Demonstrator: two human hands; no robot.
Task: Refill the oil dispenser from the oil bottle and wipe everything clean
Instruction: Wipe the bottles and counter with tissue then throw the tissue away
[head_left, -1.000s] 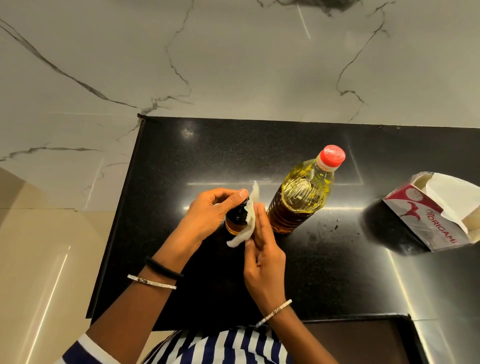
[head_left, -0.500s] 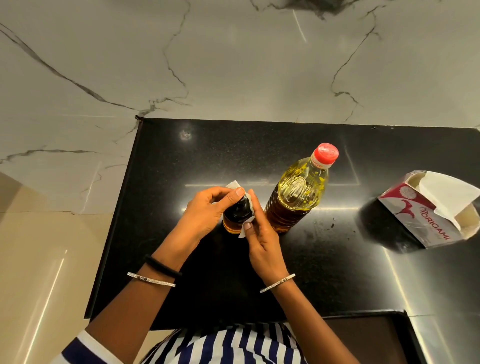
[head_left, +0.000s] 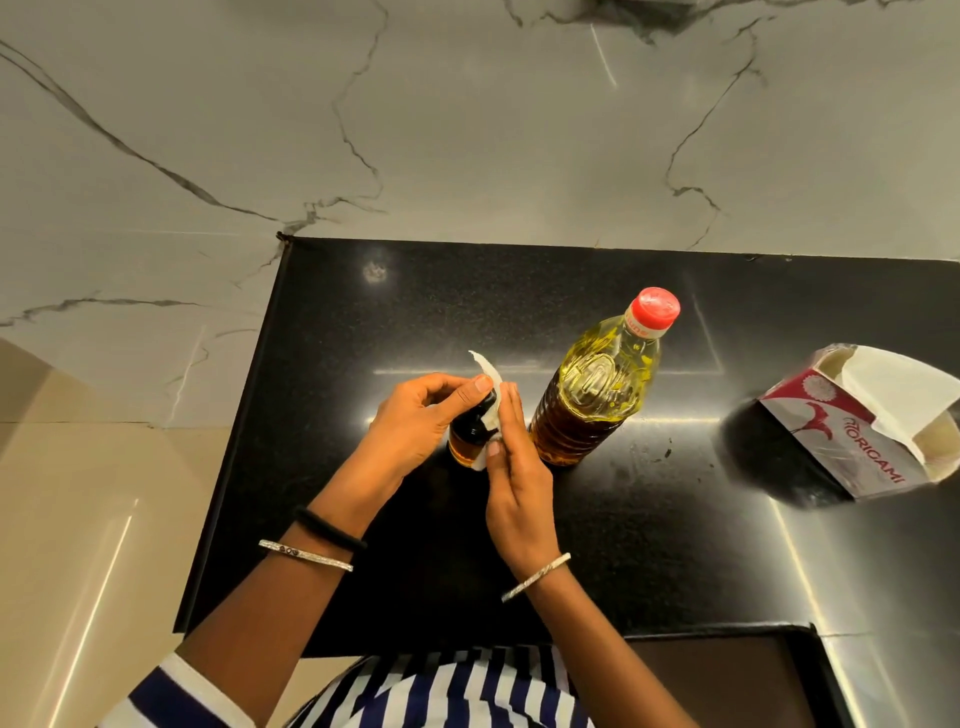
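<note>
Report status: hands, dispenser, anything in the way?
Left hand grips oil dispenser by its top. Right hand holds tissue against its side. Oil bottle capped, upright, close on the right; tissue box farther off, nothing blocking.

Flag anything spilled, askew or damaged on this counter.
Small smears and specks mark the glossy black counter just right of the red-capped clear plastic oil bottle, likely oil drips. The red-and-white cardboard tissue box lies tipped, its top torn open. Nothing else stands out.
</note>
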